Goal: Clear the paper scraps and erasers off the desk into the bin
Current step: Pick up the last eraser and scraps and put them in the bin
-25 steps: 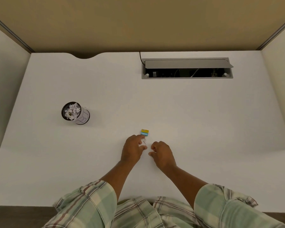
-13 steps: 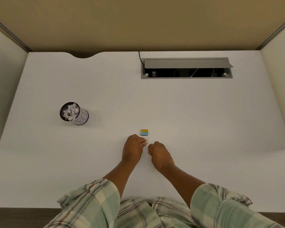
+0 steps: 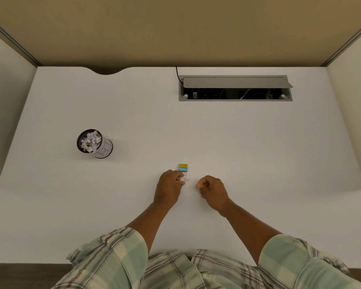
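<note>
Sitting under warm light, white table (image 3: 217,132) walled on three sides, cable hatch (image 3: 235,88) gaping near the far edge. Pinching small paper scraps (image 3: 185,179) with the left hand (image 3: 169,187) toward the near edge — featherlight, limp, probably needing fingertip nips at their edges. Curling the right hand (image 3: 212,189) into a loose fist nearby, contents impossible to tell. Lying just beyond the left fingers, eraser (image 3: 183,167) — small, firm, likely easy to grip by its sides. Standing toward the left edge, bin (image 3: 104,150) brimming with white scraps.
</note>
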The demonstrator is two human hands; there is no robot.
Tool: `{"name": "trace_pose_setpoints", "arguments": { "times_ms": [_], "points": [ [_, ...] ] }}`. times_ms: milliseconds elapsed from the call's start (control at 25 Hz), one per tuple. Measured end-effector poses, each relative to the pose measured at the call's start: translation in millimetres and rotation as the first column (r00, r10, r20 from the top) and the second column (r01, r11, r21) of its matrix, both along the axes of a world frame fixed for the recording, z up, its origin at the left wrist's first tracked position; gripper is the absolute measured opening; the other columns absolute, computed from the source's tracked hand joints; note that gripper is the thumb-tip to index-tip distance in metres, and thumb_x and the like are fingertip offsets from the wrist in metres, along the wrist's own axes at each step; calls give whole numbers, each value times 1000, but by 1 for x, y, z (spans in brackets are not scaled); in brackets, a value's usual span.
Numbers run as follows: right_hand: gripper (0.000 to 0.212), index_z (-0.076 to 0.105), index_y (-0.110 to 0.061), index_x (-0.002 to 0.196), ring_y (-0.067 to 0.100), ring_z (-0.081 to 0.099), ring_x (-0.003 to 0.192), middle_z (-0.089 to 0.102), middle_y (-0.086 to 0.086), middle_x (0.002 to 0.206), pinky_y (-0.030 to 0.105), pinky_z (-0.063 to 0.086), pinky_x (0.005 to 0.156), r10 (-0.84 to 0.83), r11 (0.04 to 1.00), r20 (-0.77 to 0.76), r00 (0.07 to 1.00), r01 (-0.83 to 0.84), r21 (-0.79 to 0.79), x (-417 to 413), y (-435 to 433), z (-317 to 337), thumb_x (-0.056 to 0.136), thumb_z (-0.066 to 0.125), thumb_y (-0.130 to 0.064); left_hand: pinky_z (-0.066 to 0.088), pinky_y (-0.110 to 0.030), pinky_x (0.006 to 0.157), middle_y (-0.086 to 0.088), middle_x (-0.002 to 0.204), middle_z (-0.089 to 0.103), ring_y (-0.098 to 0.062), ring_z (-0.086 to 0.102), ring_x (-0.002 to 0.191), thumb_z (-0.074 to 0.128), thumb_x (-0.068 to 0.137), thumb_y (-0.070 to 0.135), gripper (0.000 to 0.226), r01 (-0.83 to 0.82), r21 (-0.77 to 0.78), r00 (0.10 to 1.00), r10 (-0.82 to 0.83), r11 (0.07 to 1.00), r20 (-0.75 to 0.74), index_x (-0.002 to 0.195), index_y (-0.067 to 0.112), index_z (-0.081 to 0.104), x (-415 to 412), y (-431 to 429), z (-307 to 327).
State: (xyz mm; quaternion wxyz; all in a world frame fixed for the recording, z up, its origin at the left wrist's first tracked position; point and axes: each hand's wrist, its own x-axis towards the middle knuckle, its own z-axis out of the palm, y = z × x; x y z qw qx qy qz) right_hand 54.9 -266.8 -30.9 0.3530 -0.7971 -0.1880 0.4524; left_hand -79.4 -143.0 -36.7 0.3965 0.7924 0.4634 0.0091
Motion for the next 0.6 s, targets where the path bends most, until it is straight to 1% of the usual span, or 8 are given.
{"name": "trace_pose_setpoints", "arguments": {
  "times_ms": [80, 120, 200, 280, 360, 520, 600],
  "points": [
    [9, 68, -5, 86, 15, 65, 69, 68, 2, 76, 29, 59, 67, -82, 997, -71, 994, 83, 7, 1, -4, 1, 93, 61, -3, 51, -27, 86, -1, 99, 64, -18, 59, 96, 75, 88, 23, 34, 30, -7, 999, -30, 1000, -16, 121, 17, 69, 2, -1, -2],
    [7, 68, -4, 86, 15, 66, 70, 70, 4, 77, 31, 60, 69, -91, 996, -71, 993, 91, -1, 2, -6, 1, 91, 63, -4, 48, -24, 85, 0, 100, 63, -18, 58, 97, 76, 87, 26, 38, 34, 0, 999, -34, 999, -25, 123, 18, 68, 4, -2, -3],
    [7, 71, -9, 81, 11, 66, 68, 72, 2, 76, 31, 59, 70, -28, 999, 12, 1000, 28, -32, 4, -11, 0, 86, 67, -5, 49, -24, 87, -2, 104, 64, -19, 58, 101, 76, 87, 29, 42, 20, 7, 999, -20, 1000, -36, 126, 17, 67, 8, -3, -6],
    [16, 70, -21, 73, 1, 62, 62, 71, -7, 70, 22, 53, 64, 75, 995, 100, 992, -68, -77, 4, -15, -3, 81, 71, -6, 53, -30, 92, -4, 110, 65, -21, 60, 105, 75, 88, 31, 43, 19, 17, 999, -18, 1000, -42, 127, 15, 68, 12, -3, -6],
    [18, 70, -26, 75, -1, 59, 61, 68, -11, 69, 16, 49, 64, 132, 988, 138, 981, -119, -101, 2, -17, -6, 81, 73, -8, 52, -32, 96, -4, 115, 66, -20, 59, 109, 73, 89, 32, 43, 40, 36, 998, -38, 999, -49, 129, 17, 68, 13, -3, -6],
    [10, 75, -24, 89, 8, 66, 75, 74, -7, 82, 24, 55, 76, 200, 975, 155, 967, -181, -132, -3, -17, -8, 84, 76, -15, 50, -27, 97, -2, 122, 68, -18, 59, 115, 66, 96, 33, 35, 72, 102, 990, -60, 992, -125, 128, 20, 70, 16, -3, -8],
    [10, 76, -21, 94, 12, 68, 80, 76, -3, 88, 24, 55, 78, 249, 963, 169, 954, -224, -152, -5, -15, -7, 85, 77, -17, 50, -27, 95, 0, 125, 68, -17, 59, 116, 61, 99, 33, 31, 97, 156, 982, -70, 983, -173, 125, 22, 72, 19, -4, -7]
  ]
}}
